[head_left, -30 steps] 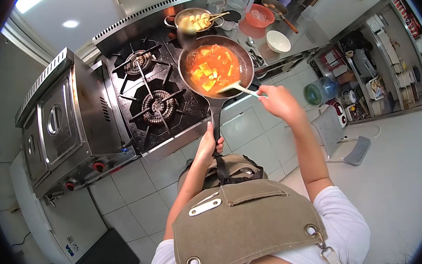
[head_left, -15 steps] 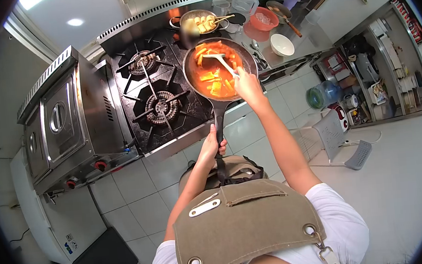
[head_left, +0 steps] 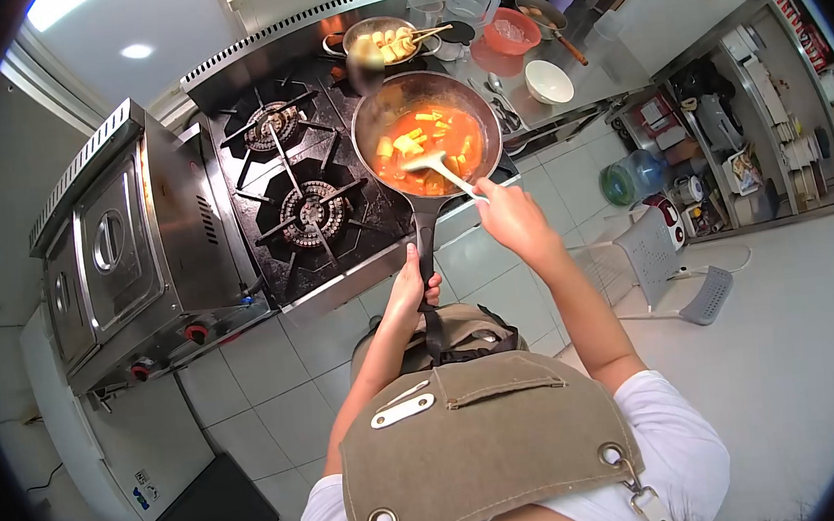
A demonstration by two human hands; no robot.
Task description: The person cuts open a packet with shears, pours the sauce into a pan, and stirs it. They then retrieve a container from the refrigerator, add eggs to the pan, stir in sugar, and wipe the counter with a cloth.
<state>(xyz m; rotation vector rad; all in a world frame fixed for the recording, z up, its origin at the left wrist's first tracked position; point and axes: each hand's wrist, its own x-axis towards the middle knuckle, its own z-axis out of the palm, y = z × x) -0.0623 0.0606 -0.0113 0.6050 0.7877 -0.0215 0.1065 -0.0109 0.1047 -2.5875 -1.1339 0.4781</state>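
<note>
A dark frying pan (head_left: 367, 116) with red-orange sauce and yellowish-orange chunks (head_left: 412, 143) sits on the right side of the stove, its handle pointing toward me. My left hand (head_left: 413, 283) is wrapped round the end of that black handle. In my right hand (head_left: 516, 220) is the handle of a pale spatula (head_left: 451, 175), its fingers closed. The spatula's head dips into the sauce near the pan's front side. Behind the frying pan, a smaller pan (head_left: 350, 40) holds skewered pale pieces.
The gas stove (head_left: 261, 180) has two bare burners on its left. A steel appliance (head_left: 122, 237) stands further left. On the right counter are a white bowl (head_left: 549, 81), a red bowl (head_left: 511, 32), utensils (head_left: 503, 104) and a wooden-handled pan (head_left: 555, 25). A grey chair (head_left: 655, 264) stands at right.
My right hand has drawn the spatula toward me, from the pan's upper middle to its front. The food has shifted in the sauce. My left hand stays on the pan handle.
</note>
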